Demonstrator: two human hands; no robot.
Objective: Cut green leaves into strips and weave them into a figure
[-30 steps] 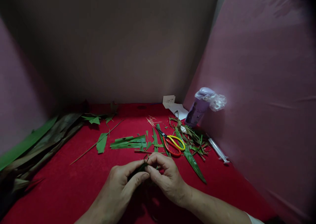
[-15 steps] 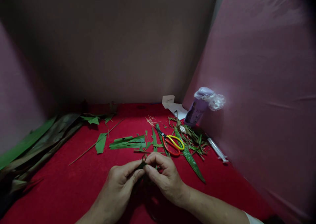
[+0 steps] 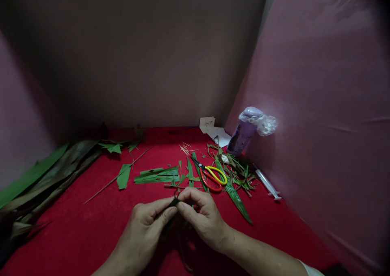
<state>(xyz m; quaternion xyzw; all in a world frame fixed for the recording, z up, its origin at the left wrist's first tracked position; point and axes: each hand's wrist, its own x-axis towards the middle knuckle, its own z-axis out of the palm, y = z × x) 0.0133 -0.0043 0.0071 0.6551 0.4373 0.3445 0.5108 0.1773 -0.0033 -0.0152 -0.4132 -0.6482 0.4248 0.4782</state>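
Note:
Over a red cloth (image 3: 91, 227), my left hand (image 3: 146, 227) and my right hand (image 3: 202, 217) meet fingertip to fingertip. Both pinch a small dark green folded leaf strip (image 3: 174, 202) between thumbs and forefingers. Most of the strip is hidden by my fingers. Just beyond my hands lie cut green leaf strips (image 3: 158, 175) and scissors (image 3: 211, 176) with one red and one yellow handle, blades pointing away to the left.
Long green and dried leaves (image 3: 39, 174) are heaped at the left edge. A thin stick (image 3: 115, 177) lies diagonally. Toothpicks (image 3: 185, 148), leaf trimmings (image 3: 239, 172), a purple bottle (image 3: 245, 134) under clear plastic, a syringe (image 3: 267, 183) and paper (image 3: 215, 130) sit at the back right. Pinkish walls enclose the table.
My hands have stayed together on the leaf strip, with small finger shifts; the pinch point has moved slightly left and toward me.

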